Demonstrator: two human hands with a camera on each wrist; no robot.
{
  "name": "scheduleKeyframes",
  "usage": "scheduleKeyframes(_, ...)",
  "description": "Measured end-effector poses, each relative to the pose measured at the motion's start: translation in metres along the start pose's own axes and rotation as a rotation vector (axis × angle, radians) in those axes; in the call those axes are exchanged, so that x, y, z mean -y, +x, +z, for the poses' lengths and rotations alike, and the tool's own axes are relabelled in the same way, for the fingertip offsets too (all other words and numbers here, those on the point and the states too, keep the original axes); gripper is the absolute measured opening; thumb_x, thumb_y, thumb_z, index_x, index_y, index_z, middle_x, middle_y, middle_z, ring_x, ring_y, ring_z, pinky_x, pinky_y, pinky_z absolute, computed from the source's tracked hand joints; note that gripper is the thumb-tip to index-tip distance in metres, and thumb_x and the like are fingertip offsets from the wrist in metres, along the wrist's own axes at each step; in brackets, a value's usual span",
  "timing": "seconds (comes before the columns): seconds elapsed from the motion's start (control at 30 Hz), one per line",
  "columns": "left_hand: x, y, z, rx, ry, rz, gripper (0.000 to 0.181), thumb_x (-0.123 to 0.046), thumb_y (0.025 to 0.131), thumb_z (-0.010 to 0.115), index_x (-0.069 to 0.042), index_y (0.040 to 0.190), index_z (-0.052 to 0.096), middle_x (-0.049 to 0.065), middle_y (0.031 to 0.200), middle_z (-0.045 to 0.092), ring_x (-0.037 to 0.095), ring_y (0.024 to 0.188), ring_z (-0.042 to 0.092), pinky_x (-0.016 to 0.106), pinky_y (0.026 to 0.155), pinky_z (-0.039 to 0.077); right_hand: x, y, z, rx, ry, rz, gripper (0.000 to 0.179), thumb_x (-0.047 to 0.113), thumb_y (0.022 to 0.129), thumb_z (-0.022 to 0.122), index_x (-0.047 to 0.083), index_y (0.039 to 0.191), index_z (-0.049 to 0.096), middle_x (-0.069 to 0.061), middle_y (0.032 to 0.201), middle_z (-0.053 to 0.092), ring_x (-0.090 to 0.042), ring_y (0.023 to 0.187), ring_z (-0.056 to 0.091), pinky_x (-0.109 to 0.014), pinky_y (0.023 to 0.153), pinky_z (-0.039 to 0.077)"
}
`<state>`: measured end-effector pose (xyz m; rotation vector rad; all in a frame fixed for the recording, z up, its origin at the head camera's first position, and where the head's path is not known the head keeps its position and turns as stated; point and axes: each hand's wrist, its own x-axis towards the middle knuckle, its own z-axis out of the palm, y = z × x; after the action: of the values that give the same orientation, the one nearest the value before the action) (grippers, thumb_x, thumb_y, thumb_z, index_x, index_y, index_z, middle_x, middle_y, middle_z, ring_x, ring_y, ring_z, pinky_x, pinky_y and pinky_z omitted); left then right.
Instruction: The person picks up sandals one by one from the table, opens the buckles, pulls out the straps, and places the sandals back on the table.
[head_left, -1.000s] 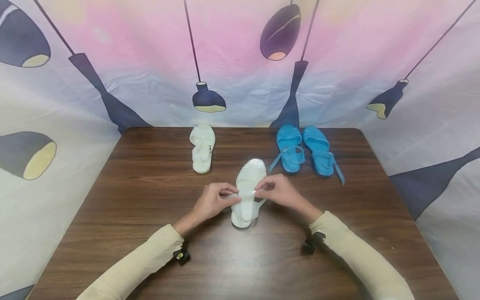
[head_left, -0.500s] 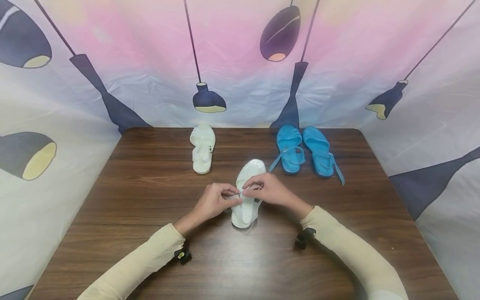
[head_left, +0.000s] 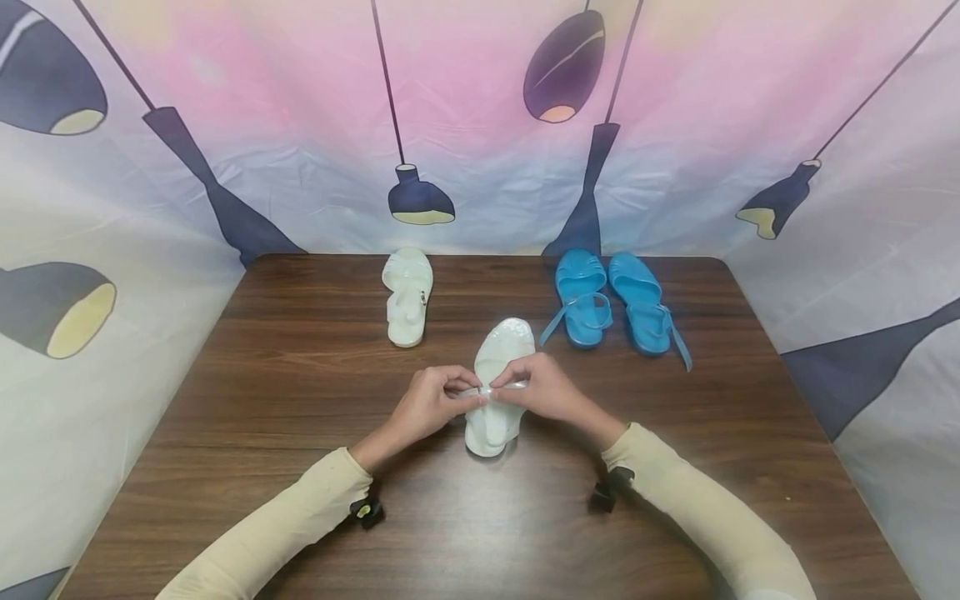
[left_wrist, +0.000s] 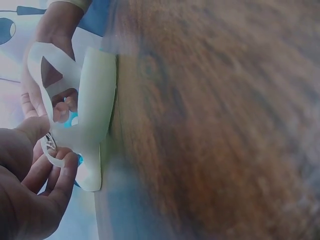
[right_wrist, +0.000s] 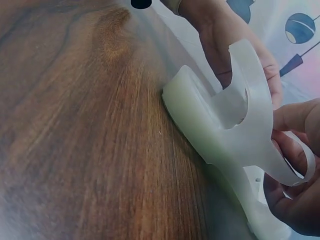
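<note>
A white sandal (head_left: 513, 337) lies on the table with its toe pointing away, between my two hands. My left hand (head_left: 431, 396) pinches the left side of its ankle strap, thumb and fingers at the small metal buckle (left_wrist: 51, 141) that shows in the left wrist view. My right hand (head_left: 551, 388) pinches the strap (right_wrist: 295, 175) from the other side, and its fingertips meet the left ones over the middle of the sandal. In the right wrist view the strap bends in a loop by the right fingers, and the heel band (right_wrist: 252, 90) stands up.
A second white sandal (head_left: 408, 329), its buckle on the right side, stands at the back left of the brown wooden table (head_left: 300, 375). Two blue sandals (head_left: 581, 329) with loose straps stand at the back right. A printed cloth (head_left: 300, 167) hangs behind the table.
My right hand has moved left along the strap, bringing the strap across to the left fingertips and buckle, then dipped slightly. The left hand and the sandals have stayed about in place.
</note>
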<state>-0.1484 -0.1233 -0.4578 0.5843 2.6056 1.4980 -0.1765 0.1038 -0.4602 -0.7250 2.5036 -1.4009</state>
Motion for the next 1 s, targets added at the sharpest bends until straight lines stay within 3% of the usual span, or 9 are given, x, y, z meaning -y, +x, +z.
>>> scheduleKeyframes(0.4,0.000,-0.001,-0.001,-0.012,-0.036,-0.020,0.016,-0.010,0.086,0.083,-0.002,0.097,0.076,0.008,0.092,0.078,0.017,0.088,0.076,0.023,0.071,0.060,-0.008,0.003,-0.008,-0.025,-0.018,0.073,0.005,0.019,0.086,0.082,0.015,0.088,0.082,0.006,0.089,0.077,-0.015,0.098,0.068,-0.039,0.090,0.056)
scheduleKeyframes(0.77,0.001,-0.003,0.000,-0.027,-0.070,-0.025,0.014,-0.009,0.085,0.084,-0.003,0.095,0.075,0.008,0.089,0.078,0.018,0.085,0.076,0.022,0.069,0.059,-0.015,-0.006,-0.024,-0.041,0.031,0.114,0.007,0.019,0.085,0.084,0.014,0.090,0.082,0.003,0.088,0.076,-0.018,0.088,0.066,-0.034,0.075,0.056)
scheduleKeyframes(1.0,0.001,-0.002,0.001,-0.012,-0.079,-0.031,0.016,-0.010,0.085,0.084,-0.003,0.096,0.075,0.008,0.090,0.078,0.017,0.086,0.076,0.023,0.069,0.059,-0.008,-0.013,-0.032,-0.050,0.062,0.137,0.007,0.019,0.085,0.082,0.013,0.089,0.081,0.000,0.087,0.074,-0.022,0.083,0.061,-0.035,0.065,0.053)
